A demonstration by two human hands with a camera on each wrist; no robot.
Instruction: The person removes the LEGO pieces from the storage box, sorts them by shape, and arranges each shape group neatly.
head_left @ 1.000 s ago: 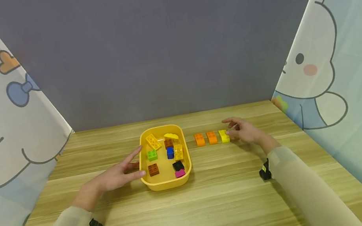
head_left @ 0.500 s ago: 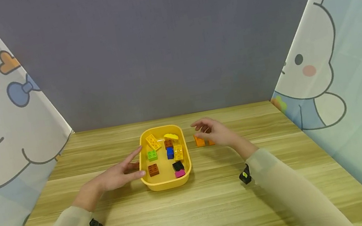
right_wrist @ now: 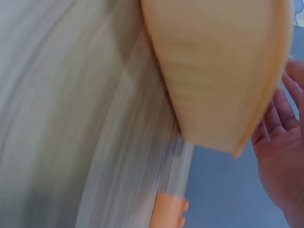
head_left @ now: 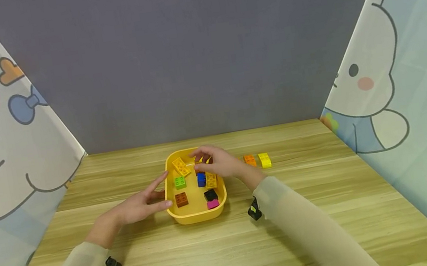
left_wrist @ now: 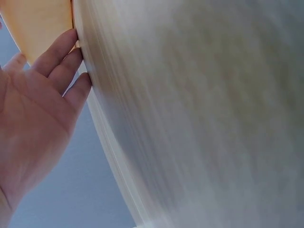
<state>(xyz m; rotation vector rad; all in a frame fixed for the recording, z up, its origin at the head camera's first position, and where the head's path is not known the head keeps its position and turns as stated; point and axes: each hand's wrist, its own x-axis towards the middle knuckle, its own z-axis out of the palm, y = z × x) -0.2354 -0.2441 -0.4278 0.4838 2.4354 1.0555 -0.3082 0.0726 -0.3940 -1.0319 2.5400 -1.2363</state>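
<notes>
In the head view, my left hand (head_left: 141,206) lies along the left side of a yellow plastic tray (head_left: 199,217), thumb and forefinger spread at its rim. Its palm and extended fingers also show in the left wrist view. My right hand (head_left: 220,164) hangs over the tray's far right part, fingers loosely bent above toy bricks there. Partly under it are a blue brick (head_left: 201,180) and a yellow brick (head_left: 211,181). Elsewhere in the tray lie a green brick (head_left: 180,183), a brown brick (head_left: 181,199), a black brick (head_left: 210,195) and a pink brick (head_left: 212,204).
An orange brick (head_left: 249,161) and a bright yellow brick (head_left: 264,160) stand in a row right of the tray on the wooden table (head_left: 201,262). A grey panel (head_left: 193,61) rises behind, with printed cloths at both sides.
My right hand has left the bright yellow brick and moved left, past the orange bricks, to over the tray. It now hides one orange brick's place. The left hand has stayed still.
</notes>
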